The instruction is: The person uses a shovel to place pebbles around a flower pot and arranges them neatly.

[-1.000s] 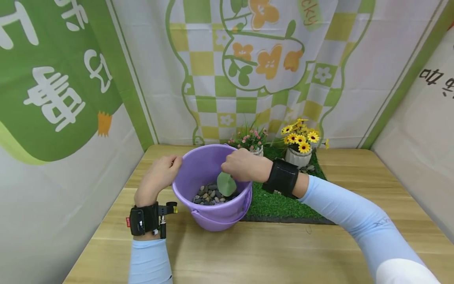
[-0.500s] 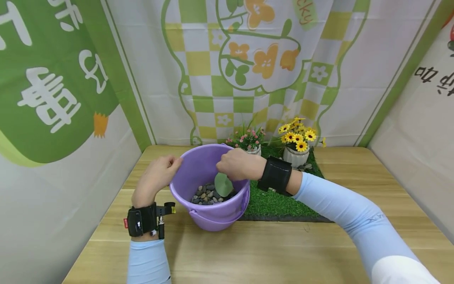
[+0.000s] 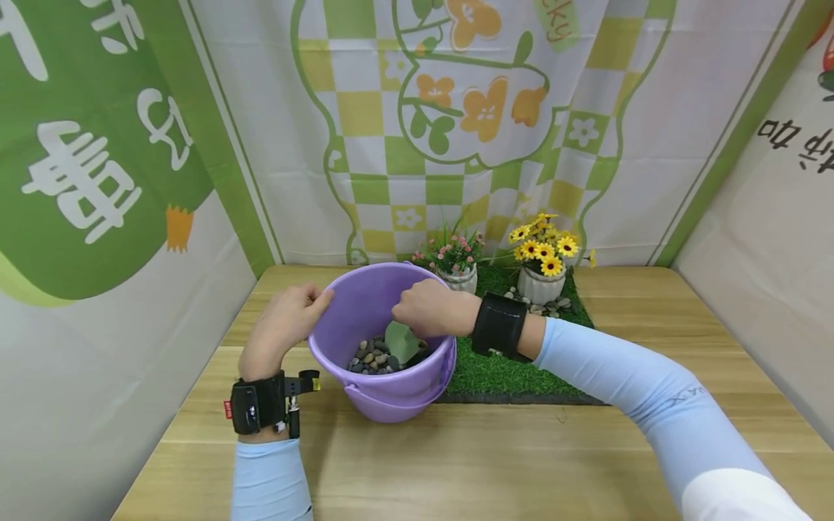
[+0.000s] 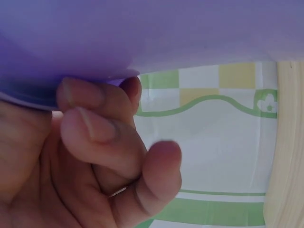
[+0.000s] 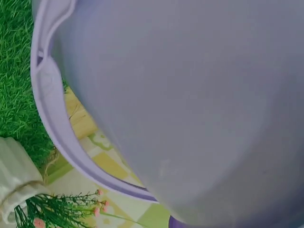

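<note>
A purple bucket (image 3: 391, 394) stands on the table with several grey and tan pebbles (image 3: 373, 356) in its bottom. My left hand (image 3: 283, 318) holds its left rim; in the left wrist view, curled fingers (image 4: 102, 128) lie against the bucket's wall (image 4: 190, 33). Over the right rim reaches my right hand (image 3: 430, 307), in a fist. From below the fist shows the green rounded blade (image 3: 400, 343) of a small trowel, its lower edge among the pebbles. The handle is hidden by the hand. In the right wrist view the bucket wall (image 5: 180, 95) hides that hand.
Right of the bucket lies a grass mat (image 3: 508, 373). On it stand a white pot (image 3: 542, 286) of yellow flowers and a pot (image 3: 461, 278) of pink flowers, with loose pebbles (image 3: 554, 305) nearby. The bucket's handle (image 5: 66, 128) hangs down outside. A printed curtain (image 3: 384, 108) closes the back.
The right hand has moved slightly left and lower into the bucket, and the green blade has tipped and sunk toward the pebbles. The left hand keeps its hold on the rim.
</note>
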Available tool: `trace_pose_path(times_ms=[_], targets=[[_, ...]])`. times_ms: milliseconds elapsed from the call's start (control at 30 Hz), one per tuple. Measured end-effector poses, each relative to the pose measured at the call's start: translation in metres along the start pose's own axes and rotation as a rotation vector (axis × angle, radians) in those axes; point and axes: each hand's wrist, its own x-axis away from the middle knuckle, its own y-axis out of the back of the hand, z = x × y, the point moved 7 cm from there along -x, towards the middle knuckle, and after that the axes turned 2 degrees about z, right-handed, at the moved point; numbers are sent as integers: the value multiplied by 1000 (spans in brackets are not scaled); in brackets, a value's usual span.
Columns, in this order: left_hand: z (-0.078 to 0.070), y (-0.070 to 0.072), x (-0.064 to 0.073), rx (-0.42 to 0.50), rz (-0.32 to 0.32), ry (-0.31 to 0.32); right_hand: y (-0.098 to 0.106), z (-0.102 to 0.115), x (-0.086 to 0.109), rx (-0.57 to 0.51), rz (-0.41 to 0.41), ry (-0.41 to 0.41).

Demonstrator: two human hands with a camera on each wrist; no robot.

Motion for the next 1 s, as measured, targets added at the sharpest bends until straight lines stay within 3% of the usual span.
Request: trace_pose_path(times_ms=[167,400,467,700,1000], targets=[[0,0,-2,-4,2,3,-4,-2,0,-8,3,-24],[0,-2,-2,-24,19,16,-4,3,5,3,-8,15],[0,-2,-2,-35,25,16,-5,4,5,-31,19,19],[0,-4,-1,-38,34,19,-17,7,2,-311,200,19],[1,-3,-3,-21,29,46,-21,5,-2,-360,272,16]])
